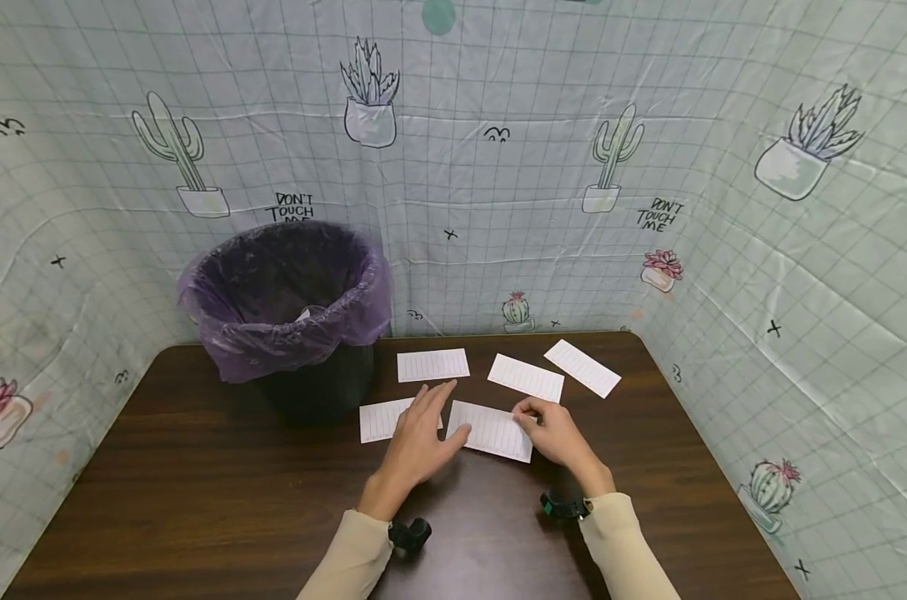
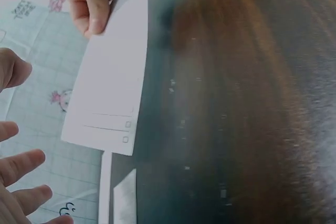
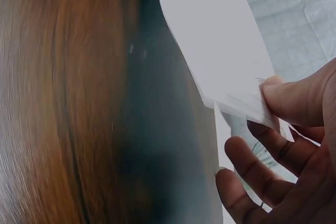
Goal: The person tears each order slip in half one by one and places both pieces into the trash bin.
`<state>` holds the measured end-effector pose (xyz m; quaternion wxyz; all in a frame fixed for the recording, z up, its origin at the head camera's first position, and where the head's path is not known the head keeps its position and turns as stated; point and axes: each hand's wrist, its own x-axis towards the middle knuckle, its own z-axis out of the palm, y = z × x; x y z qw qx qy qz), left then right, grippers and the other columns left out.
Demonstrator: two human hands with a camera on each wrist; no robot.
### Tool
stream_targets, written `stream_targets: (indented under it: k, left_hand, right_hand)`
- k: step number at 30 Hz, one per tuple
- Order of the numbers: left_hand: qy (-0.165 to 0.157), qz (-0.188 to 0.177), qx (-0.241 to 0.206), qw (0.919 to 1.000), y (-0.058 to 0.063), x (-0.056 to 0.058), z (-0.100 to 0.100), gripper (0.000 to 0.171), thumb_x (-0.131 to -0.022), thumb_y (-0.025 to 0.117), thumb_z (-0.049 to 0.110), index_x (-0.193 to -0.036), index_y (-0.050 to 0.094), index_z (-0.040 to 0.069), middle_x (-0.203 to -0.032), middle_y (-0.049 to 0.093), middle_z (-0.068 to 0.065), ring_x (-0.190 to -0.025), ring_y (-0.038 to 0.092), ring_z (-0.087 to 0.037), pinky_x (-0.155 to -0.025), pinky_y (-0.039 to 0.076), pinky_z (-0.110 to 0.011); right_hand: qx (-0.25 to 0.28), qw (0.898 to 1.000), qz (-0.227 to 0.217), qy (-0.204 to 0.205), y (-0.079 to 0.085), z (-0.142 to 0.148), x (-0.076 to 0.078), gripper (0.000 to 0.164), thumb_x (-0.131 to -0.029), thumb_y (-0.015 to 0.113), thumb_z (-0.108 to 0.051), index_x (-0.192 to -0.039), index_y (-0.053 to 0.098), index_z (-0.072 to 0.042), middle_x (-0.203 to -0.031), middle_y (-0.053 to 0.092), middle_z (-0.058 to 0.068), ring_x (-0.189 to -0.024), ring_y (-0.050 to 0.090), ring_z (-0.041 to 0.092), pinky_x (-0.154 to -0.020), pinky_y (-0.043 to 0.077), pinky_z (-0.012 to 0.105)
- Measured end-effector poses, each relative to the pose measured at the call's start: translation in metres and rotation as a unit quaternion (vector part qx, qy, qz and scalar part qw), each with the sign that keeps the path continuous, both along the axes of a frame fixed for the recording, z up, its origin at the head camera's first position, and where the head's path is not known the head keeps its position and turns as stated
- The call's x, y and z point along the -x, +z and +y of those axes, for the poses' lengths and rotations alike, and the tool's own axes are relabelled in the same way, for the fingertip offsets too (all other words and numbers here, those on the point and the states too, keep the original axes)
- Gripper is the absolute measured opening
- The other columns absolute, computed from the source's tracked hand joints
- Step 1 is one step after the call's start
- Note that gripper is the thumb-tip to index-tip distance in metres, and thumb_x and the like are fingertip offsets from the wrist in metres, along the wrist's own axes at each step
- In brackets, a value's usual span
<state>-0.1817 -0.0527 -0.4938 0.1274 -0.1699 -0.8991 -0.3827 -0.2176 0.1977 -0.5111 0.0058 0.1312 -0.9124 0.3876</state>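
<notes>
My right hand [image 1: 549,429] pinches the right end of a white lined card [image 1: 491,427] between thumb and index finger. In the right wrist view the thumb [image 3: 296,98] presses on the card's corner, and the card [image 3: 215,35] is raised over the table. Small checkbox squares line one edge of the card [image 2: 113,87] in the left wrist view. My left hand [image 1: 423,437] is open with fingers spread, its thumb beside the card's left end. Under the left fingers lies another lined card [image 1: 378,421], partly hidden by that hand.
Three more lined cards lie farther back: one card [image 1: 433,365] at centre, a second card [image 1: 526,377] and a tilted third card [image 1: 583,367] at right. A black bin with a purple liner [image 1: 296,342] stands on the dark wooden table [image 1: 198,500] at left. Patterned fabric [image 1: 453,167] surrounds the table.
</notes>
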Motion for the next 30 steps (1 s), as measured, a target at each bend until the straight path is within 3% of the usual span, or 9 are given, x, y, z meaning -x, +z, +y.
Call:
stream_targets:
  k: [4, 11, 14, 22, 30]
  left_hand:
    - [-0.004, 0.019, 0.000, 0.9998, 0.004, 0.002, -0.003, 0.061, -0.092, 0.073, 0.029, -0.146, 0.055, 0.007, -0.144, 0.060, -0.017, -0.140, 0.048, -0.048, -0.110, 0.041, -0.063]
    - [-0.006, 0.005, 0.010, 0.9999, 0.004, -0.001, -0.006, 0.055, -0.092, 0.075, 0.028, -0.143, 0.061, 0.012, -0.137, 0.066, -0.014, -0.126, 0.062, -0.039, -0.102, 0.051, -0.056]
    - [-0.015, 0.000, 0.005, 0.9999, 0.001, -0.001, -0.008, 0.047, -0.092, 0.075, 0.025, -0.136, 0.066, 0.009, -0.126, 0.072, -0.013, -0.119, 0.066, -0.036, -0.098, 0.053, -0.054]
    - [-0.040, -0.033, 0.013, 0.9986, -0.010, -0.006, -0.011, 0.012, -0.097, 0.070, 0.019, -0.104, 0.077, 0.011, -0.102, 0.078, -0.004, -0.097, 0.073, -0.021, -0.086, 0.058, -0.040]
    - [-0.037, -0.023, 0.011, 0.9990, -0.015, -0.010, -0.010, 0.007, -0.098, 0.069, 0.017, -0.095, 0.076, 0.015, -0.093, 0.078, 0.000, -0.088, 0.073, -0.018, -0.079, 0.058, -0.036]
  right_hand:
    - [0.014, 1.000, -0.003, 0.025, 0.004, -0.011, -0.004, 0.008, -0.100, 0.066, -0.011, -0.097, 0.073, -0.009, -0.092, 0.072, 0.002, -0.075, 0.053, 0.011, -0.070, 0.047, 0.028]
    - [0.019, 0.998, 0.015, 0.061, 0.007, -0.028, -0.011, 0.006, -0.099, 0.067, -0.011, -0.095, 0.072, -0.011, -0.088, 0.070, -0.001, -0.065, 0.047, 0.005, -0.063, 0.043, 0.024]
    - [0.019, 0.997, 0.020, 0.070, 0.009, -0.034, -0.015, 0.007, -0.099, 0.067, -0.011, -0.095, 0.072, -0.011, -0.087, 0.069, -0.001, -0.062, 0.044, 0.004, -0.059, 0.042, 0.023]
    - [0.014, 0.997, 0.008, 0.075, 0.008, -0.043, -0.022, 0.008, -0.100, 0.066, -0.010, -0.095, 0.072, -0.013, -0.085, 0.068, -0.003, -0.060, 0.043, 0.004, -0.057, 0.040, 0.022]
    - [0.012, 0.997, 0.016, 0.075, 0.007, -0.044, -0.025, 0.008, -0.099, 0.066, -0.008, -0.094, 0.071, -0.012, -0.085, 0.068, -0.002, -0.061, 0.043, 0.004, -0.058, 0.040, 0.022]
